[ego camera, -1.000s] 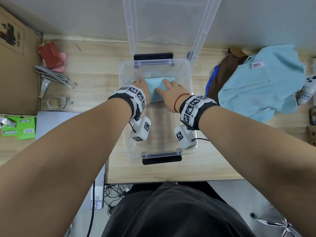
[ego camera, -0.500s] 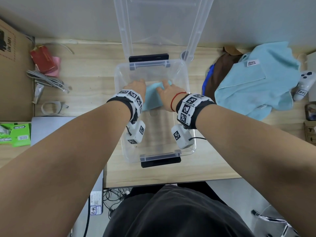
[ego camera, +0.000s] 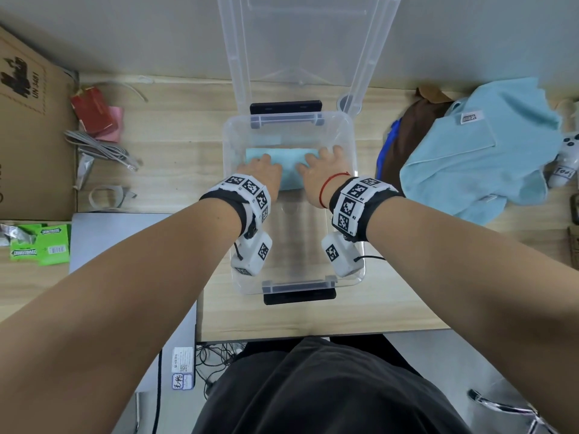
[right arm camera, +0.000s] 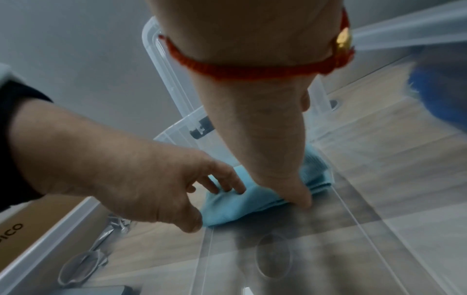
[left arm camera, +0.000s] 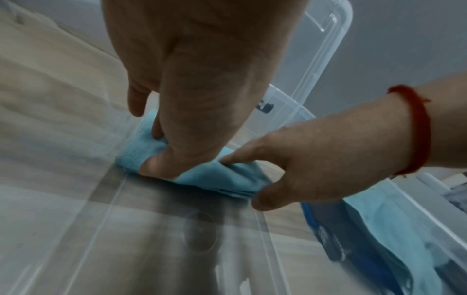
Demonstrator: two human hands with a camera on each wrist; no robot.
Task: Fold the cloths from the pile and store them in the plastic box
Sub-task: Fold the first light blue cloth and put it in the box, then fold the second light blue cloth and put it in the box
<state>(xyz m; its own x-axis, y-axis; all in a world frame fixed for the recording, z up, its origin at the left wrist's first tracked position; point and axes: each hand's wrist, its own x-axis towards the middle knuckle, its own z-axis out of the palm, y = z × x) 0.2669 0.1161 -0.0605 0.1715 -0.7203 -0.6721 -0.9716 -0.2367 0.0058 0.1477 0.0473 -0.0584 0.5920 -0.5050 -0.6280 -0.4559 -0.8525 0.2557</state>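
Observation:
A folded light-blue cloth (ego camera: pixel 291 164) lies on the floor of the clear plastic box (ego camera: pixel 353 151), in its far half. My left hand (ego camera: pixel 260 172) holds the cloth's left end, fingers on top and thumb tucked at the near edge, as the left wrist view shows on the cloth (left arm camera: pixel 222 177). My right hand (ego camera: pixel 322 166) pinches the right end the same way, its thumb at the near edge of the cloth (right arm camera: pixel 242 201). The pile waits on the table to the right: a light-blue cloth (ego camera: pixel 488 151) over a brown cloth (ego camera: pixel 407 136).
The box lid (ego camera: pixel 300 42) stands open against the wall behind. Left of the box lie a cardboard box (ego camera: pixel 28 120), a red packet (ego camera: pixel 92 115), grey cables (ego camera: pixel 100 148), a grey laptop (ego camera: pixel 125 233) and green packets (ego camera: pixel 40 244). A white controller (ego camera: pixel 567 164) sits far right.
Both hands have slid apart toward the cloth's two ends. The cloth, bunched nearer me half a second ago, now lies spread flat in the far half of the box.

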